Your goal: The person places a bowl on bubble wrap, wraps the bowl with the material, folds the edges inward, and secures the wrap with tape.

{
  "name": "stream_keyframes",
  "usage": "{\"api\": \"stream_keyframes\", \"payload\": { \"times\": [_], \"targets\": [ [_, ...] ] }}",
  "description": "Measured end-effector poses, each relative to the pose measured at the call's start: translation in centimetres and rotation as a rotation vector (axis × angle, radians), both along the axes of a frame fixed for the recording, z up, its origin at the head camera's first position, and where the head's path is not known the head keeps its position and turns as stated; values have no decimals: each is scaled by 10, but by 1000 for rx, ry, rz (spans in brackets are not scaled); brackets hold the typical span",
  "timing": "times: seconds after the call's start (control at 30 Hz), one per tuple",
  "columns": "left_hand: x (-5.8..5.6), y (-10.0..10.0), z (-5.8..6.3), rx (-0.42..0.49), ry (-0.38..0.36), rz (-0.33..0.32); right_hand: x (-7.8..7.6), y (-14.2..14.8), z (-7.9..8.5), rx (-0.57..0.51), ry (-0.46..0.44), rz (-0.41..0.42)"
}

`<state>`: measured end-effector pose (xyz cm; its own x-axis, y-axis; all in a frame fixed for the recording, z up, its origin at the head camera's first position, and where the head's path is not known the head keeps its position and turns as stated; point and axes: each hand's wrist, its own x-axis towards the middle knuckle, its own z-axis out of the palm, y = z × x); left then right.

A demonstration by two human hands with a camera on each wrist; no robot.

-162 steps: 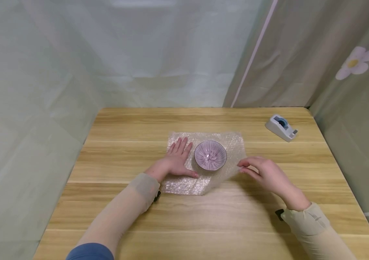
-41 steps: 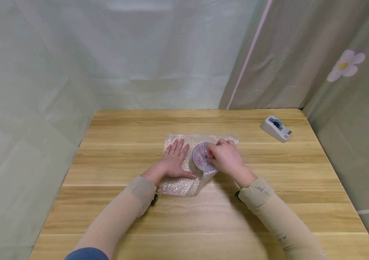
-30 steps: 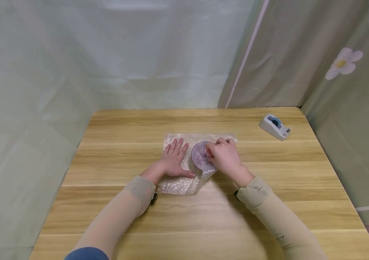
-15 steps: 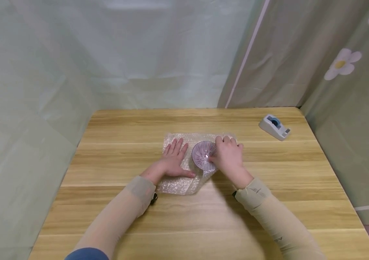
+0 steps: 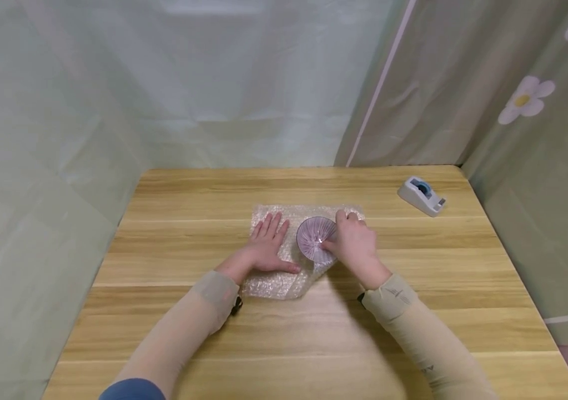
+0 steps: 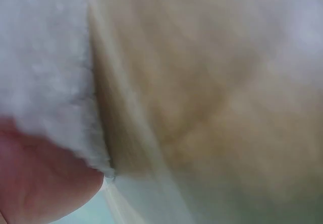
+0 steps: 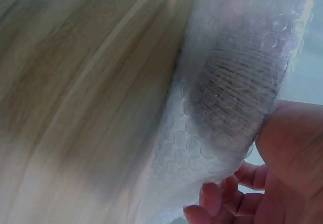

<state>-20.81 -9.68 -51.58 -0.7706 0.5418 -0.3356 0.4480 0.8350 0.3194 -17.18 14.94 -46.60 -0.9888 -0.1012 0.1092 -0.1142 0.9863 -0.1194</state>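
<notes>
I'm watching the left hand [image 5: 265, 251] resting spread on bubble wrap [image 5: 274, 286], the right hand [image 5: 358, 244] pinching it against a striped bowl [image 5: 311, 236].

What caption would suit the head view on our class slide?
Left hand spread on bubble wrap, right hand holding it against a striped bowl; tape dispenser farther back.
</notes>
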Motion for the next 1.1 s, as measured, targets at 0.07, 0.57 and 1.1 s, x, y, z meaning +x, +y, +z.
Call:
{"api": "stream_keyframes", "payload": {
  "times": [0.07, 0.57, 1.1],
  "targets": [
    [1, -1, 4, 29, 5, -11, -1, -1, 0, -15, -11, -4],
    [9, 7, 33, 353, 230, 3, -5, -2, 4, -77, -75, -12],
    [38, 39, 24, 302, 400, -81, -4, -5, 5, -56, -89, -9]
  ]
}}
